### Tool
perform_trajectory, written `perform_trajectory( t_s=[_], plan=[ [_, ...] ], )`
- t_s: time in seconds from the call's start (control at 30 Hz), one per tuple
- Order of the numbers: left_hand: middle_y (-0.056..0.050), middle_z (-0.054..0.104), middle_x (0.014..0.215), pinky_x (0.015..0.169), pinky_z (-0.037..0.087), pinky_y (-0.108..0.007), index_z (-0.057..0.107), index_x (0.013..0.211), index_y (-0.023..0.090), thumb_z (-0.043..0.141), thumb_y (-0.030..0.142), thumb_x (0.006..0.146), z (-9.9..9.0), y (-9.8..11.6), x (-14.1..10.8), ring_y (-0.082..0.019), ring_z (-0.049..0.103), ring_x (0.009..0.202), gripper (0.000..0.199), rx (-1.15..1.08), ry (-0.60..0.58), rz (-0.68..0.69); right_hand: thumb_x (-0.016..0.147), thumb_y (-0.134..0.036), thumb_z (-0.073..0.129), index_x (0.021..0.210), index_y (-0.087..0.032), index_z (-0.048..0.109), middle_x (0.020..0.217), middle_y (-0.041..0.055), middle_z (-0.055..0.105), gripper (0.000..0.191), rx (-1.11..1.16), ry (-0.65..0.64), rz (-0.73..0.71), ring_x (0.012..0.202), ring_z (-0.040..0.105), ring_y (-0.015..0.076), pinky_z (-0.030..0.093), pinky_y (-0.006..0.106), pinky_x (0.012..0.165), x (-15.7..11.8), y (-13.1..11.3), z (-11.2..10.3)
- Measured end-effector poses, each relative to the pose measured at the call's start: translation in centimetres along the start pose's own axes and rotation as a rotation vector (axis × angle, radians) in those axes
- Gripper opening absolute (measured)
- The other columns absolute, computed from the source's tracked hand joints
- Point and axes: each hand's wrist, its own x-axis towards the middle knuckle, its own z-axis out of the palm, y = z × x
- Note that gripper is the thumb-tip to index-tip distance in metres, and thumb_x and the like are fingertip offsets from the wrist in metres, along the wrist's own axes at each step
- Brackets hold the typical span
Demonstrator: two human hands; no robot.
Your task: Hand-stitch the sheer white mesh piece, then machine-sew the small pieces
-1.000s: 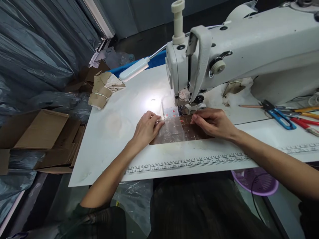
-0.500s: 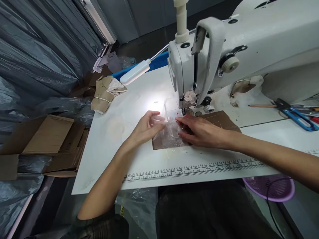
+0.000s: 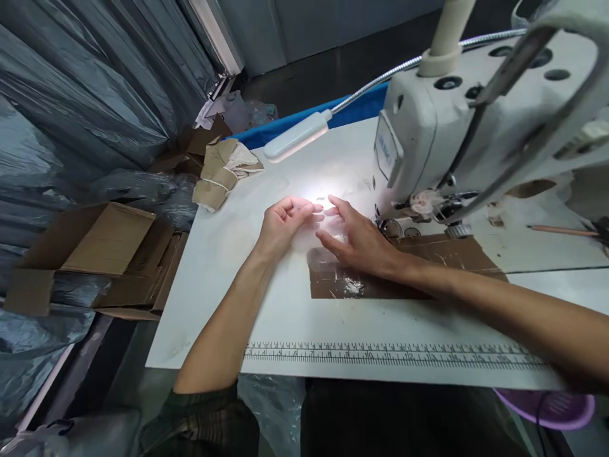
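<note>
My left hand (image 3: pixel 284 225) is above the white sewing table, its thumb and fingertips pinched on the edge of a clear plastic piece (image 3: pixel 311 240). Lamp glare washes out much of the plastic's outline. My right hand (image 3: pixel 354 238) faces it from the right, thumb and fingers apart around the plastic; whether the fingertips touch it I cannot tell. Below the right hand and forearm lies a brown strip (image 3: pixel 328 285), shiny with plastic film at its left end. The sewing machine's needle area (image 3: pixel 392 228) is just right of my right hand.
The white sewing machine (image 3: pixel 419 127) fills the upper right. A lit lamp (image 3: pixel 297 136) hangs over the table. A beige cloth bundle (image 3: pixel 221 174) rests at the back left. A ruler strip (image 3: pixel 380 355) runs along the front edge. Cardboard boxes (image 3: pixel 109 241) stand at left.
Both hands have shifted left of the needle area with the clear plastic, off the brown strip. The view has turned left, so the machine appears farther right.
</note>
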Motion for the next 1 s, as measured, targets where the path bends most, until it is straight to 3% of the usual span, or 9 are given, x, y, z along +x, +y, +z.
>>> perform_trajectory(
  t_s=[0.1, 0.2, 0.3, 0.5, 0.73, 0.87, 1.0],
  plan=[
    [-0.003, 0.073, 0.083, 0.069, 0.059, -0.032, 0.063, 0.093, 0.02, 0.078, 0.043, 0.073, -1.0, -0.3, 0.5, -0.019, 0.072, 0.075, 0.034, -0.112, 0.149, -0.016, 0.085, -0.039, 0.058, 0.114, -0.016, 0.059, 0.088, 0.007, 0.07, 0.037, 0.159, 0.041, 0.198, 0.078, 0.064, 0.0216, 0.051, 0.035, 0.07, 2.5, -0.2, 0.9],
    [-0.004, 0.073, 0.084, 0.07, 0.061, -0.033, 0.064, 0.096, 0.02, 0.078, 0.044, 0.074, -1.6, -0.4, 0.9, -0.02, 0.073, 0.078, 0.036, -0.116, 0.214, 0.012, 0.085, -0.035, 0.057, 0.09, -0.018, 0.06, 0.081, 0.0042, 0.067, 0.018, 0.245, 0.137, 0.16, 0.073, 0.061, 0.0184, 0.048, 0.032, 0.066, 4.0, 0.1, 1.5],
    [-0.005, 0.075, 0.088, 0.074, 0.062, -0.034, 0.064, 0.094, 0.019, 0.079, 0.044, 0.073, -1.8, -0.2, 1.0, -0.02, 0.074, 0.082, 0.035, -0.114, 0.238, 0.049, 0.084, -0.03, 0.057, 0.081, -0.02, 0.055, 0.079, 0.0041, 0.066, 0.011, 0.327, 0.197, 0.11, 0.074, 0.062, 0.018, 0.049, 0.032, 0.068, 4.7, 0.2, 1.6],
    [-0.007, 0.075, 0.101, 0.085, 0.06, -0.034, 0.063, 0.089, 0.019, 0.078, 0.038, 0.076, -1.8, -0.2, 1.1, -0.019, 0.073, 0.091, 0.028, -0.042, 0.266, 0.157, 0.083, -0.026, 0.056, 0.08, -0.022, 0.049, 0.085, 0.0057, 0.065, 0.009, 0.475, 0.264, 0.08, 0.079, 0.065, 0.0196, 0.055, 0.037, 0.076, 5.2, -0.2, 1.7],
    [-0.006, 0.074, 0.101, 0.091, 0.059, -0.037, 0.059, 0.087, 0.021, 0.07, 0.039, 0.082, -1.4, -1.2, 1.3, -0.019, 0.072, 0.098, 0.022, 0.102, 0.305, 0.265, 0.086, -0.022, 0.053, 0.082, -0.024, 0.047, 0.09, 0.0052, 0.064, 0.007, 0.501, 0.265, 0.025, 0.091, 0.067, 0.0206, 0.055, 0.041, 0.092, 5.0, 0.1, 1.7],
    [-0.005, 0.075, 0.093, 0.083, 0.059, -0.034, 0.059, 0.09, 0.021, 0.074, 0.043, 0.079, -1.7, -1.2, 1.3, -0.018, 0.073, 0.086, 0.029, 0.061, 0.318, 0.261, 0.084, -0.024, 0.053, 0.083, -0.023, 0.048, 0.088, 0.0058, 0.065, 0.005, 0.525, 0.255, 0.034, 0.086, 0.068, 0.0202, 0.055, 0.04, 0.086, 4.8, -0.1, 1.8],
    [-0.001, 0.072, 0.073, 0.061, 0.056, -0.026, 0.06, 0.089, 0.02, 0.079, 0.052, 0.07, -3.1, -0.5, 1.1, -0.014, 0.069, 0.06, 0.042, 0.066, 0.302, 0.175, 0.083, -0.027, 0.052, 0.093, -0.021, 0.05, 0.092, 0.0061, 0.068, 0.012, 0.572, 0.133, 0.194, 0.07, 0.067, 0.0171, 0.055, 0.034, 0.065, 3.5, -0.7, 2.0]
  ],
)
